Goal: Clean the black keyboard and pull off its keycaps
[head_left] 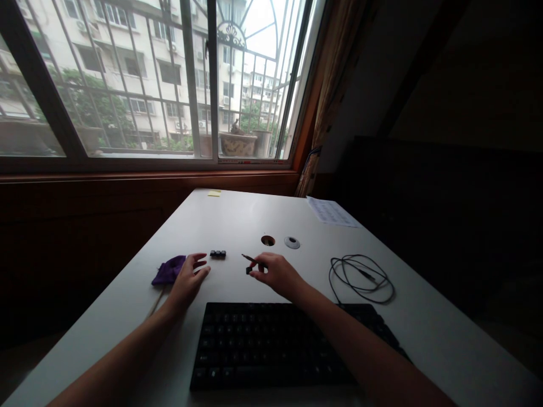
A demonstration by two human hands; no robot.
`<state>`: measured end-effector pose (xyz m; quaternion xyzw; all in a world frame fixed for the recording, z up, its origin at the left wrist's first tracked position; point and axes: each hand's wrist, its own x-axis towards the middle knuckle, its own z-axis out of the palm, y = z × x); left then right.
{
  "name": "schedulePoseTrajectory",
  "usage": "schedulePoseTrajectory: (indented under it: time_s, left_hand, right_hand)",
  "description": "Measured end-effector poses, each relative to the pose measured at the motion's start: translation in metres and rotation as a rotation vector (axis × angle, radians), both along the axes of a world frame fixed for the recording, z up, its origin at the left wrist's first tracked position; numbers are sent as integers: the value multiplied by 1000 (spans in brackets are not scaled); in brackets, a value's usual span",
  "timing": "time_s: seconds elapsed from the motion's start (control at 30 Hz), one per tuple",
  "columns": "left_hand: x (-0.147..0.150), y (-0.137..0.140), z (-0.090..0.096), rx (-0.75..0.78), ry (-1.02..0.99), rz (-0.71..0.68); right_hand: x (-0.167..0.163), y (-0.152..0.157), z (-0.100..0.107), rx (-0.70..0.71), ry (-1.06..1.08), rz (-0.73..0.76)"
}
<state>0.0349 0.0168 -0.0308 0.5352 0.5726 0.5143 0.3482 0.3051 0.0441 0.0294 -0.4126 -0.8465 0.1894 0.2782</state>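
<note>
My left hand (192, 278) hovers over the white table with its fingers apart and nothing in them. Just beyond its fingertips, several black keycaps (218, 254) stand in a short row. A purple cloth (168, 271) lies by the back of that hand, with a thin pale stick (156, 302) under the wrist. My right hand (274, 270) is closed on a slim dark pointed tool (248, 258), its tip aimed left; its exact kind is unclear. A single black keycap (249, 271) is at the right thumb and fingertips. The black keyboard (263, 345) lies below, partly hidden by my right forearm.
A coiled black cable (360, 277) lies on the right of the table (169, 226). Farther back are a cable hole (268, 241), its round cover (292, 242), a printed sheet (331, 211) and a yellow sticky note (214, 193). A barred window (148, 85) stands behind.
</note>
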Motion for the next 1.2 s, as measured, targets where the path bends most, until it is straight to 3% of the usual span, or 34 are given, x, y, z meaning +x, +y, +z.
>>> schedulePoseTrajectory:
  time_s: [0.23, 0.43, 0.7, 1.2]
  left_hand:
    - [-4, 12, -4, -71, 45, -30]
    - [-9, 22, -4, -99, -12, -44]
    - [-11, 31, -6, -117, -107, -64]
    - [-16, 32, -20, -59, -77, -99]
  right_hand:
    - [-21, 58, -23, -111, -143, -81]
    - [-46, 85, -35, -145, -173, -90]
    - [-63, 93, -43, -154, -137, -18]
    - [-63, 101, -51, -207, -65, -6]
